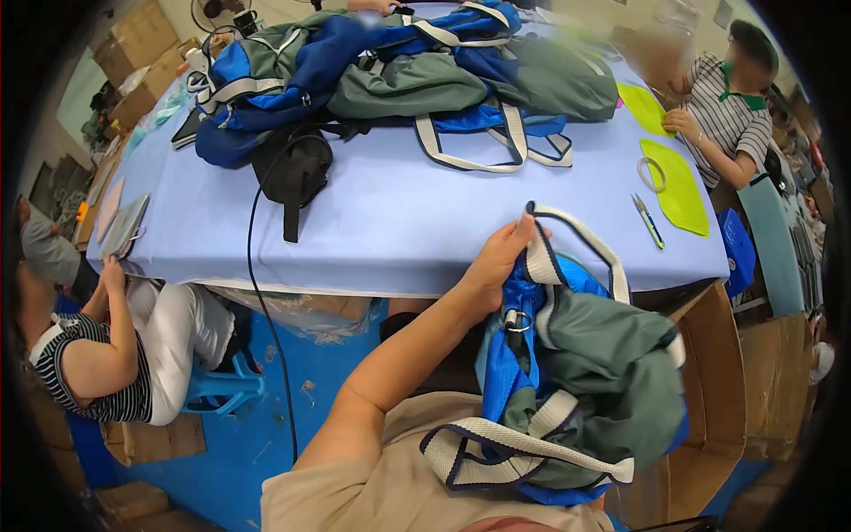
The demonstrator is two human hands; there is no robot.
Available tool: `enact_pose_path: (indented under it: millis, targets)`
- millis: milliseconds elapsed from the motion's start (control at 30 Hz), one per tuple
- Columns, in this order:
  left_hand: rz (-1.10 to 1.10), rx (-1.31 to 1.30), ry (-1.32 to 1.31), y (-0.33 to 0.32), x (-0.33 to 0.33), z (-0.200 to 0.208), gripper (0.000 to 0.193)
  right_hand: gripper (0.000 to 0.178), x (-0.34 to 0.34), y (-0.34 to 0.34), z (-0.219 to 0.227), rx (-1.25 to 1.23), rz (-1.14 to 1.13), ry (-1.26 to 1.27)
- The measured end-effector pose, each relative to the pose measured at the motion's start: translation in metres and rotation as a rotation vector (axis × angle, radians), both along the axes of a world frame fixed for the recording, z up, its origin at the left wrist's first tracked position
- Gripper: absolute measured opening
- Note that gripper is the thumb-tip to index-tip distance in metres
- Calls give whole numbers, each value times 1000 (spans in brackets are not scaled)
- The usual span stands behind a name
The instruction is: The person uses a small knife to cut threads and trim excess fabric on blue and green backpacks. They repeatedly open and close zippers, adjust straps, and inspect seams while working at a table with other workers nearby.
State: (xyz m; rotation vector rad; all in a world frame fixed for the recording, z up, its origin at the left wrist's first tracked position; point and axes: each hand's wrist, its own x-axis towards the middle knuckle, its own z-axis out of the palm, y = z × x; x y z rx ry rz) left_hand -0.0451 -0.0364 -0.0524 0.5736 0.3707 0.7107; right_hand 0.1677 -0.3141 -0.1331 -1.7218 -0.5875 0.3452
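Just past the table's near edge, my left hand (503, 264) is closed on a white webbing strap with dark edging, at the top of a green and blue fabric bag (612, 363). The bag hangs crumpled in front of my body. A metal D-ring (517, 320) sits on its blue side. Another white strap (532, 448) loops across the bag's lower part, near my shirt. My right hand does not show; the bag may be covering it.
Similar green and blue bags (399, 86) lie heaped on the table (372, 213), beside a black pouch (292, 170). Thread snips (649, 222), a ring (651, 175) and yellow-green pieces (678, 195) lie right. An open carton (709, 381) stands lower right. A black cable (266, 310) hangs down. People sit left and right.
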Motion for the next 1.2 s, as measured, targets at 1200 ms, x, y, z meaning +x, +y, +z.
enact_pose_path:
  millis: [1200]
  targets:
    - [-218,16,-9,-103,39,-80,42,29,18,58,9,-21,90,-95]
